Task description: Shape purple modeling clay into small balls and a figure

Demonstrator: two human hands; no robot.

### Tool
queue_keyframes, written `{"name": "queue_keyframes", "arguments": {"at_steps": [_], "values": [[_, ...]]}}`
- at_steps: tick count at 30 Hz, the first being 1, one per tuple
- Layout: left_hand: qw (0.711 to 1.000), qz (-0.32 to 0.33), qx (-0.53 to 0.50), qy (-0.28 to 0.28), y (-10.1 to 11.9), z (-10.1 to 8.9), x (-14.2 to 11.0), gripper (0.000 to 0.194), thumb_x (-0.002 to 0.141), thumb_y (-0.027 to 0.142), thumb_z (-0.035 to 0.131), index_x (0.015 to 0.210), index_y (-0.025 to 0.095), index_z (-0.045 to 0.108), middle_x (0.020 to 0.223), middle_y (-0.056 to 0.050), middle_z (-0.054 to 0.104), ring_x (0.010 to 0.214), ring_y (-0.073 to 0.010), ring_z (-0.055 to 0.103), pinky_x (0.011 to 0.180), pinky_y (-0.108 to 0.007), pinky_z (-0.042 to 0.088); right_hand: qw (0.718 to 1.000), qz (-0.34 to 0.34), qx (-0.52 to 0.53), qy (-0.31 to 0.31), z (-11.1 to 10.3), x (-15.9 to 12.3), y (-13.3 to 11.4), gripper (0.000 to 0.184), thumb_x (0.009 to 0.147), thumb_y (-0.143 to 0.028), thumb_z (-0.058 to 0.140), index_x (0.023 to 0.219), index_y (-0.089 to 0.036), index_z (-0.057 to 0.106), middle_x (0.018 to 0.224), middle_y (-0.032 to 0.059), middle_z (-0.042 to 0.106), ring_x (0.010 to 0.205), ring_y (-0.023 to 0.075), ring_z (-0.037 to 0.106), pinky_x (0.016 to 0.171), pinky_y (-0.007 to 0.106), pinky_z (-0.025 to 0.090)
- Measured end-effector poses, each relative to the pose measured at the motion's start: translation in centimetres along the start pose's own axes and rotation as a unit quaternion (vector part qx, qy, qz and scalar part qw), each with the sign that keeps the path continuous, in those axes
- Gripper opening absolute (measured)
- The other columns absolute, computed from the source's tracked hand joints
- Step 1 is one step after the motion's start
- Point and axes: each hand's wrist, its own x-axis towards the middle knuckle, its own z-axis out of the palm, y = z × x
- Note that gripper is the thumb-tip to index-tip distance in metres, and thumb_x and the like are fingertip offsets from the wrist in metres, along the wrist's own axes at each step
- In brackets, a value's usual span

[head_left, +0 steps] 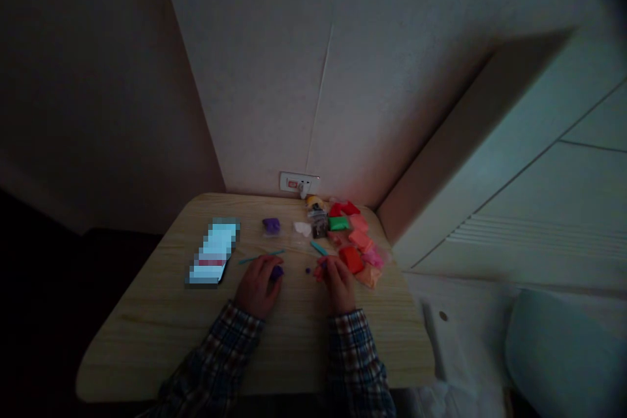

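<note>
My left hand (259, 284) rests on the table with its fingers curled round a lump of purple clay (277, 272). A thin blue-green stick (249, 259) lies just beyond those fingers. My right hand (337, 281) pinches a small bit of purple clay (324, 264) between thumb and fingertips, partly hidden by them. Between the hands sits a tiny purple ball (307, 270), touched by neither. A flat teal modelling tool (319, 247) lies beyond my right hand. Farther back are a bag of purple clay (271, 226) and a bag of white clay (302, 230).
A lit phone (213, 255), its screen blurred, lies at the left of the wooden table (147, 339). Bags of red clay (351, 260), green clay (338, 223) and several other colours crowd the right side. A wall socket (299, 183) with a plug is behind.
</note>
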Motion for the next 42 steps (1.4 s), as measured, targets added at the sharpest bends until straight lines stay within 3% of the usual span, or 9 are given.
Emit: {"name": "queue_keyframes", "arguments": {"at_steps": [5, 10, 14, 19, 24, 28, 34, 38, 42], "values": [[1.000, 0.007, -0.002, -0.009, 0.0, -0.1, 0.0, 0.028, 0.076, 0.015, 0.048, 0.104, 0.019, 0.052, 0.103, -0.008, 0.054, 0.096, -0.0216, 0.053, 0.086, -0.040, 0.046, 1.000, -0.005, -0.009, 0.007, 0.2, -0.3, -0.4, 0.025, 0.067, -0.037, 0.069, 0.079, -0.020, 0.056, 0.073, 0.0000, 0.065, 0.065, 0.0128, 0.059, 0.061, 0.025, 0.047], [1.000, 0.006, -0.006, -0.010, 0.1, -0.2, 0.0, 0.029, 0.074, 0.013, 0.049, 0.103, 0.018, 0.054, 0.101, -0.008, 0.056, 0.094, -0.0216, 0.054, 0.085, -0.039, 0.047, 0.999, 0.016, -0.015, -0.027, 0.4, -0.6, -0.5, 0.028, 0.077, -0.045, 0.057, 0.073, -0.017, 0.059, 0.059, -0.0004, 0.062, 0.048, 0.0097, 0.053, 0.048, 0.023, 0.044], [1.000, -0.002, -0.010, -0.009, 0.1, -0.2, 0.0, 0.030, 0.073, 0.012, 0.050, 0.102, 0.019, 0.054, 0.101, -0.008, 0.057, 0.094, -0.0212, 0.055, 0.085, -0.038, 0.047, 1.000, -0.003, -0.004, 0.010, 0.5, -0.6, -0.4, 0.027, 0.063, -0.035, 0.073, 0.079, -0.019, 0.057, 0.072, -0.0008, 0.065, 0.066, 0.0124, 0.060, 0.062, 0.024, 0.048], [1.000, -0.006, -0.012, 0.004, 0.1, -0.1, 0.0, 0.030, 0.073, 0.011, 0.048, 0.101, 0.019, 0.055, 0.100, -0.008, 0.058, 0.094, -0.0211, 0.055, 0.084, -0.039, 0.048, 0.999, 0.024, -0.032, -0.012, 0.5, -0.7, -0.3, 0.031, 0.077, -0.047, 0.055, 0.078, -0.016, 0.061, 0.061, 0.0006, 0.063, 0.049, 0.0108, 0.056, 0.050, 0.025, 0.047], [1.000, -0.016, -0.015, 0.021, -0.3, 0.2, -0.1, 0.028, 0.072, 0.011, 0.049, 0.098, 0.018, 0.057, 0.098, -0.008, 0.060, 0.092, -0.0211, 0.057, 0.083, -0.039, 0.049, 1.000, 0.001, -0.026, -0.002, 0.5, -0.7, -0.2, 0.030, 0.065, -0.039, 0.071, 0.084, -0.019, 0.060, 0.075, 0.0019, 0.067, 0.066, 0.0143, 0.062, 0.060, 0.027, 0.050], [0.999, -0.028, -0.023, 0.034, -0.3, 0.1, 0.0, 0.028, 0.073, 0.012, 0.049, 0.100, 0.020, 0.057, 0.098, -0.007, 0.060, 0.091, -0.0205, 0.057, 0.082, -0.038, 0.050, 0.999, 0.010, -0.037, -0.020, 0.4, -0.8, -0.1, 0.031, 0.078, -0.046, 0.055, 0.078, -0.016, 0.061, 0.060, 0.0008, 0.063, 0.049, 0.0110, 0.056, 0.048, 0.024, 0.046], [0.997, -0.033, -0.053, 0.053, 0.1, -0.5, 0.3, 0.019, 0.075, 0.018, 0.053, 0.093, 0.020, 0.059, 0.091, -0.005, 0.058, 0.085, -0.0185, 0.058, 0.078, -0.035, 0.051, 0.998, -0.022, -0.042, 0.036, 0.6, -0.9, -0.1, 0.030, 0.067, -0.041, 0.068, 0.084, -0.019, 0.059, 0.076, 0.0017, 0.066, 0.064, 0.0140, 0.060, 0.060, 0.028, 0.049], [0.995, -0.037, -0.062, 0.068, 0.5, -0.9, 0.5, 0.015, 0.075, 0.018, 0.052, 0.089, 0.020, 0.057, 0.091, -0.005, 0.058, 0.086, -0.0187, 0.057, 0.078, -0.035, 0.051, 0.997, -0.009, -0.071, 0.002, 0.9, -1.0, -0.3, 0.032, 0.079, -0.048, 0.051, 0.076, -0.018, 0.061, 0.058, -0.0003, 0.060, 0.048, 0.0116, 0.053, 0.048, 0.025, 0.043], [0.995, -0.036, -0.073, 0.064, 0.7, -1.1, 0.5, 0.014, 0.076, 0.017, 0.051, 0.089, 0.019, 0.055, 0.090, -0.005, 0.059, 0.084, -0.0183, 0.058, 0.075, -0.034, 0.052, 0.991, -0.041, -0.121, 0.030, 0.8, -0.9, 0.0, 0.029, 0.068, -0.046, 0.065, 0.074, -0.019, 0.059, 0.063, -0.0014, 0.060, 0.056, 0.0124, 0.054, 0.053, 0.024, 0.044]]}}
